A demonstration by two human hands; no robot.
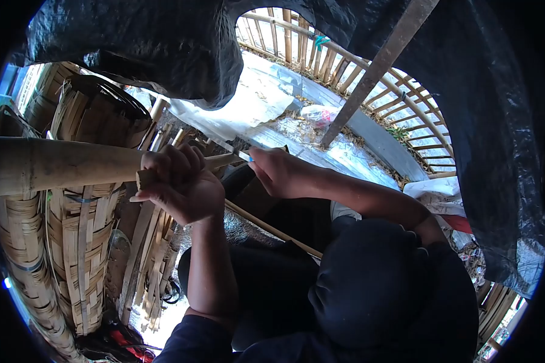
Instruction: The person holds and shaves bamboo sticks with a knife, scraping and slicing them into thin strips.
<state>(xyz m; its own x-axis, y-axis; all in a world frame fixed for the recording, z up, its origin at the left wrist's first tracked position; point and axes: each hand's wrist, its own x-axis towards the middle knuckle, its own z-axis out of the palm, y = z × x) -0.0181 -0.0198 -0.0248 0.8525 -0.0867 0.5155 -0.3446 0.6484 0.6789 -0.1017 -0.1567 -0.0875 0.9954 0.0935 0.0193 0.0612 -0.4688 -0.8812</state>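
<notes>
A thick bamboo pole (72, 162) runs in from the left edge, and its thinner far end shows between the hands. My left hand (188, 184) is closed against the pole, with the squared end of a short tan wooden piece (144, 179) sticking out of the fist. Most of that piece is hidden by the fingers. Right of it, my right hand (278, 172) is closed on a thin pale strip (243, 155) with a small blue mark near the fingers. The strip lies close to the pole's far end.
Tall woven bamboo baskets (85, 260) stand at the left, beside upright split bamboo strips (148, 266). Black plastic sheeting (145, 42) hangs overhead. A slanting post (375, 75) stands before a curved bamboo fence (406, 103). A dark cap (375, 284) fills the lower middle.
</notes>
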